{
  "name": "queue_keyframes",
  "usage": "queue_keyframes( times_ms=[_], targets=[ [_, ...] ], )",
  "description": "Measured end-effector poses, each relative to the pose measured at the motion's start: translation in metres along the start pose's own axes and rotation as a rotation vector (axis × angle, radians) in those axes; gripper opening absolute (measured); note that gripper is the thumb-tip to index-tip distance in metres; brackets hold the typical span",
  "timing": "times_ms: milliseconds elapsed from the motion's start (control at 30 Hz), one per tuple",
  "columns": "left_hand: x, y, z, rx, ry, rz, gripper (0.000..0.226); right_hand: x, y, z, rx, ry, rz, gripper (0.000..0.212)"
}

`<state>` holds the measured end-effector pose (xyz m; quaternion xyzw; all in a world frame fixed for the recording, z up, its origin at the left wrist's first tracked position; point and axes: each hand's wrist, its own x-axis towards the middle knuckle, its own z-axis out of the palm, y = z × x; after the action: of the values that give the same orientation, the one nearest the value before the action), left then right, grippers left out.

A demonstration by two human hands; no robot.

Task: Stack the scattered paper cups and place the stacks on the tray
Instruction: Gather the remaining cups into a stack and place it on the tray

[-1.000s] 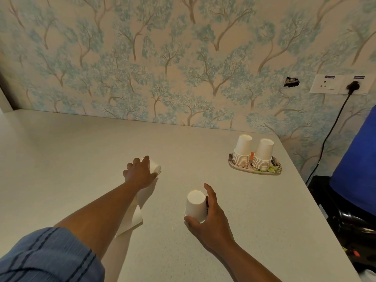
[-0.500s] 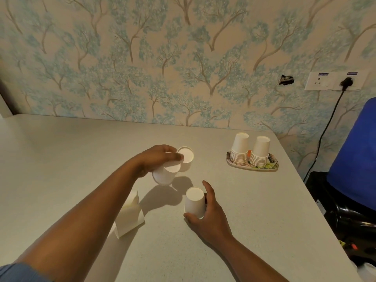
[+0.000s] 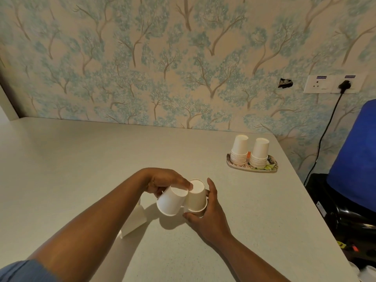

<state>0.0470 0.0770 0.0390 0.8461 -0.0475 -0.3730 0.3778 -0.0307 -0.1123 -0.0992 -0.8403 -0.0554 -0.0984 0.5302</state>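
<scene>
My left hand [image 3: 165,180] grips a white paper cup [image 3: 171,202], tilted, its bottom facing up and right. It touches a second upside-down cup [image 3: 197,197] that stands on the table, with my left fingertips on its top. My right hand [image 3: 207,219] grips that cup at its lower rim; a doubled rim there suggests nested cups, but I cannot tell. At the back right, a patterned tray [image 3: 271,169] carries two stacks of inverted cups [image 3: 240,149] [image 3: 259,153].
A folded white paper piece [image 3: 134,221] lies on the table under my left forearm. The table's right edge [image 3: 317,200] drops to a black object [image 3: 345,216] and a blue one [image 3: 354,155]. A cable hangs from a wall socket [image 3: 335,84].
My left hand has carried its cups from the middle of the table down to the cup in my right hand. The right hand has stayed in place.
</scene>
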Motion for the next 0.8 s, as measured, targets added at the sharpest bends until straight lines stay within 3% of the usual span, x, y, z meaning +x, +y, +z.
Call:
queue_keyframes(
  times_ms=[233,367,567,667,800],
  targets=[
    [0.009,-0.004,0.013,0.183,0.037,-0.043,0.063,-0.001,-0.002,-0.003,-0.011,-0.022,-0.038,0.116],
    [0.002,0.002,0.003,0.223,0.099,0.039,0.066,0.0,-0.001,-0.002,-0.007,-0.028,-0.009,0.113],
    [-0.006,0.023,0.001,-0.186,0.214,0.277,0.067,0.0,-0.001,0.0,-0.024,-0.021,-0.019,0.114],
    [-0.004,0.029,0.008,-0.305,0.19,0.313,0.072,0.0,-0.001,0.001,-0.039,-0.02,-0.021,0.114],
    [0.01,0.028,0.026,-0.378,0.211,0.31,0.059,0.0,0.0,0.001,-0.04,-0.012,-0.018,0.117]
  ],
)
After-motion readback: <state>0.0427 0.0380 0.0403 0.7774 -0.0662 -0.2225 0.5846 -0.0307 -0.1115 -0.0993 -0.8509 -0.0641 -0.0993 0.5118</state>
